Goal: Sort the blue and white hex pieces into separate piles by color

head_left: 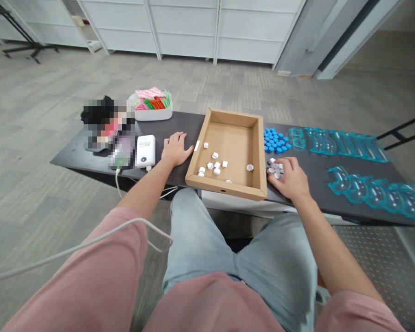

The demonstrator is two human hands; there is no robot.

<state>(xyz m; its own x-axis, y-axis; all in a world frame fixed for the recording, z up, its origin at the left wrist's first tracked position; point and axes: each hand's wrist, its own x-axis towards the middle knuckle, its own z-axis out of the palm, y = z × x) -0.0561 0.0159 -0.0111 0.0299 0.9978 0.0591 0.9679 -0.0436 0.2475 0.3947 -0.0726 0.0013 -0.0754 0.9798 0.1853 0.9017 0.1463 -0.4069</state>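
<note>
My left hand (174, 148) lies on the dark table, just left of a shallow cardboard box (260, 154), with its fingers spread and nothing in it. Inside the box are several small white faceted pieces (216, 171), mostly toward the near left. My right hand (292, 179) is on the table right of the box, thumb and fingers curled around a cluster of similar white pieces (275, 169). Part of that cluster is hidden by the hand. Just beyond it lies a pile of blue faceted pieces (276, 141).
Clear teal plastic parts lie in two rows (346, 144) (380, 196) at the right. Left stand a white power bank (145, 151) with a cable and a white bin (154, 114) of colourful items. A white cable (100, 240) crosses my left arm.
</note>
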